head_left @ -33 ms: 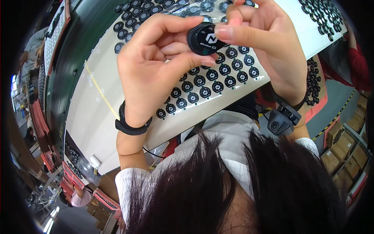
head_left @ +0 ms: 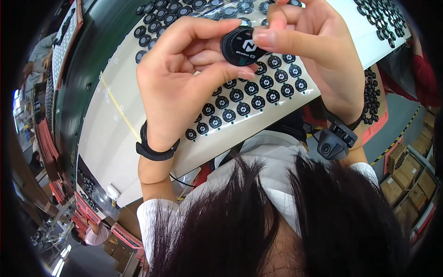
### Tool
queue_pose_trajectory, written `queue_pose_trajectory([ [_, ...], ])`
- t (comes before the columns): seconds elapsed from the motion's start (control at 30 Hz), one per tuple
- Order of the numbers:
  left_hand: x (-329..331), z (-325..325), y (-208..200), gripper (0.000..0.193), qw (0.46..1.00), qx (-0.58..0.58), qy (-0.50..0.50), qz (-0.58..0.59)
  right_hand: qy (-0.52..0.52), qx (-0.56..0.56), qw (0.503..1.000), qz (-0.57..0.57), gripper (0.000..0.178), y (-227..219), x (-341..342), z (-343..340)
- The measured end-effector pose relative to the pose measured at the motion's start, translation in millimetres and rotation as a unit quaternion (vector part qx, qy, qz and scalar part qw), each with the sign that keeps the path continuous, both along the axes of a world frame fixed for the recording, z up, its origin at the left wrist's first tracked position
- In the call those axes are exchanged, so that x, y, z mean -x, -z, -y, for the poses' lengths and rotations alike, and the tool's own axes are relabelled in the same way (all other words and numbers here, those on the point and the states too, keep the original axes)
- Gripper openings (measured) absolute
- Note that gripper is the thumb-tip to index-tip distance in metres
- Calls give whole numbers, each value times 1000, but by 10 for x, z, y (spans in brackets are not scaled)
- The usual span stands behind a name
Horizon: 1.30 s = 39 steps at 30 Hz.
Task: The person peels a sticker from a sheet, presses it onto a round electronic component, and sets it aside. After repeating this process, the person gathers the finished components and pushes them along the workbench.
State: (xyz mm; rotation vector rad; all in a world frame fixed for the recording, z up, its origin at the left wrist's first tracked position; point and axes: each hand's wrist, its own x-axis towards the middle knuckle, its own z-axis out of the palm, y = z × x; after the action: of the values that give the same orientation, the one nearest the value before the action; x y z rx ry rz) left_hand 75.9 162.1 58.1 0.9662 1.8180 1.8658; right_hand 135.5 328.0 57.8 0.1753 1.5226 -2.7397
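Observation:
My left hand (head_left: pixel 177 69) is closed round a thick black disc (head_left: pixel 228 46), gripped at its edge between thumb and fingers. On the disc's face lies a round black sticker (head_left: pixel 242 46) with a white emblem and a small green patch at its lower edge. My right hand (head_left: pixel 318 41) pinches the sticker's right side, its thumb over the face; the fingertips behind are partly hidden. Below both hands, a clear sheet of similar black stickers (head_left: pixel 243 109) lies in rows on the table (head_left: pixel 120 152), each with a small green tab.
Many black discs with grey centres (head_left: pixel 144 40) stand at the back left. More black ring-like parts (head_left: pixel 380 21) sit at the far right, and others fill a pink tray (head_left: pixel 378 117). A yellow strip (head_left: pixel 121 107) crosses the table's left side. Cardboard boxes (head_left: pixel 399 177) are stacked at right.
The disc and both hands have shifted very slightly to the left. The hold of each hand is the same.

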Motion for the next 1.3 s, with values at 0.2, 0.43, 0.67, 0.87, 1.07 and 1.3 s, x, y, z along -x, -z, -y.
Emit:
queue_pose_trajectory([
  [0.2, -4, 35, -14, 36, 1000, -7, -20, 22, -22, -12, 1000, -10, 35, 17, 38, 36],
  [0.43, -28, 48, -68, 37, 999, -4, -39, 18, -32, -16, 999, -17, 33, -102, 59, 73],
  [0.67, -43, 63, -50, 37, 982, 81, -142, -92, -18, -47, 987, -153, 31, 166, 162, 134],
  [0.87, -39, 15, -77, 37, 981, 89, -156, -67, 42, -158, 920, -357, 30, 228, 202, 184],
  [1.07, 31, 93, 11, 39, 994, 12, -111, -6, 42, -193, 978, -69, 35, 19, 40, 280],
  [1.3, -58, 280, 15, 42, 934, 235, -50, -265, 152, -531, 804, -221, 70, 157, 41, 303],
])
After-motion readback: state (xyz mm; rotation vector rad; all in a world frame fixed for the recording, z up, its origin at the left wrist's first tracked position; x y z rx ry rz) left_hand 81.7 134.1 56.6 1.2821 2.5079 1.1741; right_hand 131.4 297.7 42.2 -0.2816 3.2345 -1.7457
